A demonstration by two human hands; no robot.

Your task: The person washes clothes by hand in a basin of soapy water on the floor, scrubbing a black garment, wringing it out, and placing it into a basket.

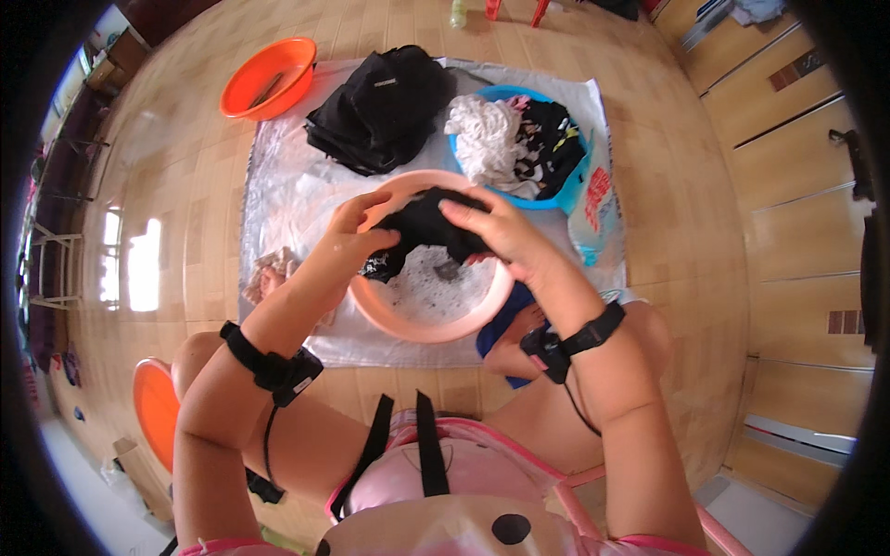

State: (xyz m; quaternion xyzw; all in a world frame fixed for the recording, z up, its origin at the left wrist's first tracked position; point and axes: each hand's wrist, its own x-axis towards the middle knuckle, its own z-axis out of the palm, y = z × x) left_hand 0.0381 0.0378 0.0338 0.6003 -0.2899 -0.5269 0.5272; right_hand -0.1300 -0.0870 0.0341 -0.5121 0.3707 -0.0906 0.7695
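Both hands hold a black cloth garment [434, 219] over a pink plastic basin [410, 332]. My left hand [354, 243] grips its left end, where a part with white markings hangs down. With the thumb on top, my right hand [497, 226] holds the right end. Below the garment, soapy water [438, 295] with white foam fills the basin, and a small dark patch shows in the foam. The garment's exact kind cannot be told.
Beyond the basin, a black backpack [389, 104] lies on a silvery sheet [292, 187]. To its right, a blue basin [455, 149] holds white cloth [483, 139] and dark patterned clothes [556, 146]. A printed plastic bag [594, 201] lies beside it. An orange basin [299, 69] stands far left.
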